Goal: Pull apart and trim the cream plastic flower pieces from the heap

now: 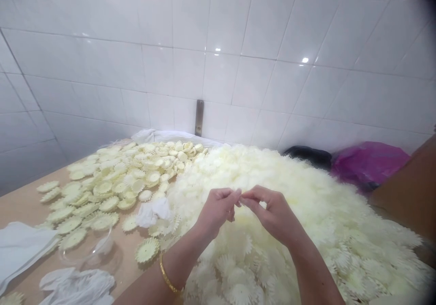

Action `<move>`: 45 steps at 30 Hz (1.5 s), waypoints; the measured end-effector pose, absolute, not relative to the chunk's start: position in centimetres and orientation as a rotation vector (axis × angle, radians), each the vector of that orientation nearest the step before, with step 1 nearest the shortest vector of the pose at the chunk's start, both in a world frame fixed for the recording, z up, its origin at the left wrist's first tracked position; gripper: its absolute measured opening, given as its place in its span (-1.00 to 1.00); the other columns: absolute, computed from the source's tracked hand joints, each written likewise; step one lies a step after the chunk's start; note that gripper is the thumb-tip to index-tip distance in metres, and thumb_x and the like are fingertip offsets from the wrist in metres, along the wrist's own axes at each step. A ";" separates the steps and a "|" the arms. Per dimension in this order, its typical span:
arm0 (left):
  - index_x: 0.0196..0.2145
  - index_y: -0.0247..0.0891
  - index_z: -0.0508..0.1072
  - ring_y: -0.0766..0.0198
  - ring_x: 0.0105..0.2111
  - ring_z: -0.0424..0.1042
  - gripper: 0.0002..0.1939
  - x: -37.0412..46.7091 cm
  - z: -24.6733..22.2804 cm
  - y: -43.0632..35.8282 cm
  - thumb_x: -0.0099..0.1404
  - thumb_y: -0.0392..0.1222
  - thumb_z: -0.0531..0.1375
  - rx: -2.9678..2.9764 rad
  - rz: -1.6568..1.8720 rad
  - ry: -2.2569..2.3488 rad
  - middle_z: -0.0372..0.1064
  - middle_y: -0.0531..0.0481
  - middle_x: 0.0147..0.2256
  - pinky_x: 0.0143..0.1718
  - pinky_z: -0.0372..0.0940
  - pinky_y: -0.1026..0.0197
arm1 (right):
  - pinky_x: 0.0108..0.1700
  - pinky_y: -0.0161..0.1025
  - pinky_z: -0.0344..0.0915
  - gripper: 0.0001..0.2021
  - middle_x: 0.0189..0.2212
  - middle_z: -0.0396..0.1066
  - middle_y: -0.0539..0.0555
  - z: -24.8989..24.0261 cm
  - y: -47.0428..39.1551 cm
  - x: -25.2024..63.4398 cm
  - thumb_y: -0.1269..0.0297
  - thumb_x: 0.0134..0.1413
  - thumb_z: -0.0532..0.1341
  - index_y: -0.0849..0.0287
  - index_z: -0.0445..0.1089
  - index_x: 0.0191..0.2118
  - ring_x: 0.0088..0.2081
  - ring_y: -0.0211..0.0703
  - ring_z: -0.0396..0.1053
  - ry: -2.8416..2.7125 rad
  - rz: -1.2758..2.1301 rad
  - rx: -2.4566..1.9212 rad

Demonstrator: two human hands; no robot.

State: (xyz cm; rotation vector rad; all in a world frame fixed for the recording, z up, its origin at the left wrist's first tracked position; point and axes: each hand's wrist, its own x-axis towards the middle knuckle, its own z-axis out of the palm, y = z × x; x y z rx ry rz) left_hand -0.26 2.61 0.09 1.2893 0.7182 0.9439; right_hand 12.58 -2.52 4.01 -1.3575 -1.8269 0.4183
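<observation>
My left hand (220, 209), with a gold bangle (166, 275) on its wrist, is closed in a pinch. My right hand (269, 209) pinches close beside it, and the fingertips of both nearly meet. Whatever lies between the fingers is too small to make out. Both hands are over a broad heap of pale yellow, fringed petal pieces (320, 209). To the left of them lie many stacked, pale yellow discs with notched edges (102, 187). One such disc (147, 250) lies apart near my left forearm.
A crumpled white cloth (154, 212), a clear plastic bowl (88, 253), white gloves or cloth (78, 287) and white sheets (23, 250) lie on the brown table (127, 268). A magenta bag (369, 162) and a black object (309, 156) sit behind the heap. A tiled wall (235, 78) stands behind.
</observation>
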 end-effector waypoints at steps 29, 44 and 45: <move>-0.44 -0.29 0.26 0.45 -0.77 -0.04 -0.47 0.0 -0.5 3.1 0.01 0.31 0.03 1.008 0.912 0.852 -0.05 0.22 -0.77 -0.71 -0.03 0.33 | -0.48 -0.32 0.15 -0.74 -0.58 0.31 0.00 3.2 -2.0 13.1 0.15 0.09 0.02 0.19 0.33 -0.43 -0.54 -0.25 0.22 -1.650 0.186 -1.551; -0.42 -0.34 0.38 0.36 -0.46 0.29 -0.65 -0.1 0.3 2.7 -0.01 0.05 0.22 0.802 0.986 0.522 0.28 -0.02 -0.43 -0.40 0.22 0.25 | -0.38 -0.27 0.22 -0.84 -0.52 0.38 0.04 2.7 -1.5 11.8 0.32 0.00 0.07 0.21 0.35 -0.46 -0.44 -0.19 0.30 -1.584 0.432 -1.417; -0.42 -0.34 0.39 0.35 -0.46 0.29 -0.67 -0.1 0.4 2.6 -0.03 0.00 0.25 0.824 0.960 0.524 0.29 -0.03 -0.42 -0.41 0.21 0.26 | -0.39 -0.28 0.22 -0.84 -0.53 0.38 0.04 2.8 -1.4 12.0 0.31 -0.01 0.08 0.21 0.35 -0.47 -0.45 -0.20 0.30 -1.550 0.458 -1.418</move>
